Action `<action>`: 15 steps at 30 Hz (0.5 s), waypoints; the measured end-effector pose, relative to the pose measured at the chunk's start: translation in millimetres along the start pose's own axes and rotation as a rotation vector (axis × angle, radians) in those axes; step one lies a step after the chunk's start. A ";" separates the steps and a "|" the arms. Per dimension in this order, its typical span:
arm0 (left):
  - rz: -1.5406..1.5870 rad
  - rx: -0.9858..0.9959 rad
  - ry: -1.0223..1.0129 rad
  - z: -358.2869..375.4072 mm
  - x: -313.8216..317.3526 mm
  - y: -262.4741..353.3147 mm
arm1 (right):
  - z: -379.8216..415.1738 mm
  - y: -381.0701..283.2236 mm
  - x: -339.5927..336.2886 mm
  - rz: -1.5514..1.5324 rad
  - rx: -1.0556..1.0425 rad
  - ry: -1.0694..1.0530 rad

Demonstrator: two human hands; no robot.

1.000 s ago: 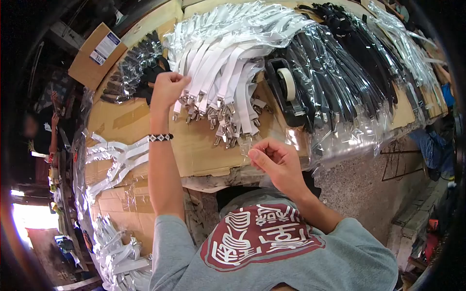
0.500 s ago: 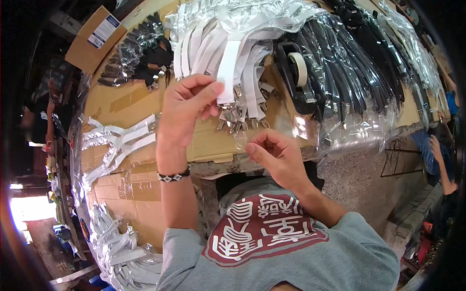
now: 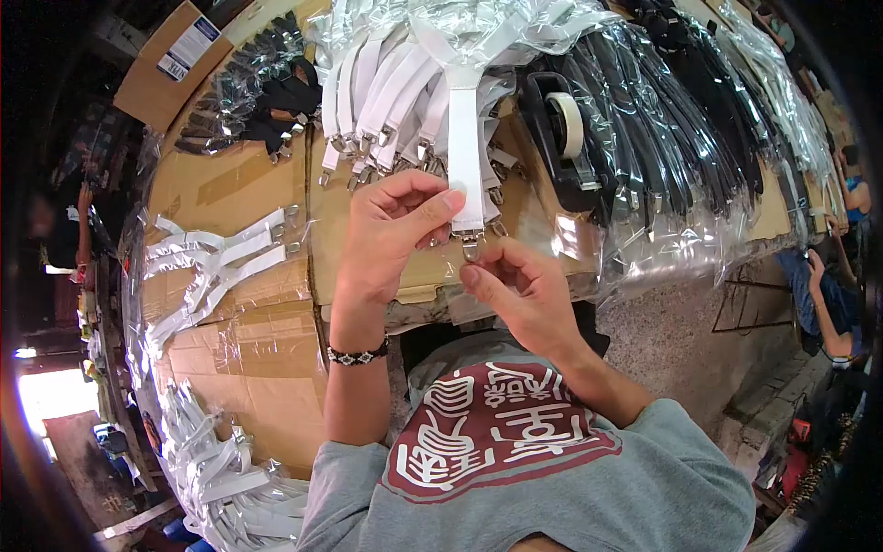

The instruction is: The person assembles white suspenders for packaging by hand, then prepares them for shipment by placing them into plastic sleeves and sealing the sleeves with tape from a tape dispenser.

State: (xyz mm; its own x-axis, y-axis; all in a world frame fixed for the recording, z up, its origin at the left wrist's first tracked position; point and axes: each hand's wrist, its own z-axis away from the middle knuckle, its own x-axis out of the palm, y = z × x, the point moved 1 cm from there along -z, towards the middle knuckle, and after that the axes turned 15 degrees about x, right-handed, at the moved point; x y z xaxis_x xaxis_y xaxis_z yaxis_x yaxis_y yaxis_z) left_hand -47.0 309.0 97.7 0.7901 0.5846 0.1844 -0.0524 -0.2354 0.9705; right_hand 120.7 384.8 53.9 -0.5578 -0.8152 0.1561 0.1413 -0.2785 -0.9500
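Note:
My left hand [image 3: 391, 230] pinches a white suspender strap [image 3: 465, 147] near its lower end, thumb on top. The strap hangs from a pile of white suspenders [image 3: 377, 78], partly under clear plastic. At its end is a metal clip [image 3: 470, 247]. My right hand [image 3: 524, 290] is closed at this clip, thumb and forefinger pinched on its lower edge. Other strap ends with metal clips lie just behind my left hand. One pair of white suspenders [image 3: 216, 253] lies apart on the cardboard at left.
A black tape dispenser [image 3: 543, 120] stands right of the pile. Black suspenders in plastic [image 3: 644, 120] cover the right side. Dark clipped straps [image 3: 248, 97] and a cardboard box [image 3: 170, 60] are at back left. More white suspenders [image 3: 230, 478] lie at front left. Another person's arm [image 3: 828, 313] shows at far right.
My left hand has moved right and toward me, drawing the strap out straight. My right hand, apart from the strap before, now meets the clip at its end.

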 end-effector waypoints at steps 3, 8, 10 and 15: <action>0.014 -0.003 -0.017 -1.4 -3.2 -5.7 | -4.0 2.2 -2.1 -0.045 0.036 0.012; 0.077 -0.042 -0.056 0.3 3.2 -13.7 | -12.6 0.4 0.1 -0.233 0.032 -0.028; 0.088 -0.051 -0.080 1.9 3.5 -18.5 | -16.7 -2.3 -0.4 -0.327 0.038 -0.049; 0.135 -0.177 -0.079 -6.5 1.2 -29.9 | -21.5 -3.3 -8.0 -0.325 0.088 -0.067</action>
State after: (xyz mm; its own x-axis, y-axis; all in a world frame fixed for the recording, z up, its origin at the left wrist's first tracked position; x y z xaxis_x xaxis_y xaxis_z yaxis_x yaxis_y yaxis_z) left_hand -48.5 321.7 69.9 0.8137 0.4925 0.3088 -0.2618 -0.1638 0.9511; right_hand 107.1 403.2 50.0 -0.5308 -0.7075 0.4666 0.0369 -0.5693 -0.8213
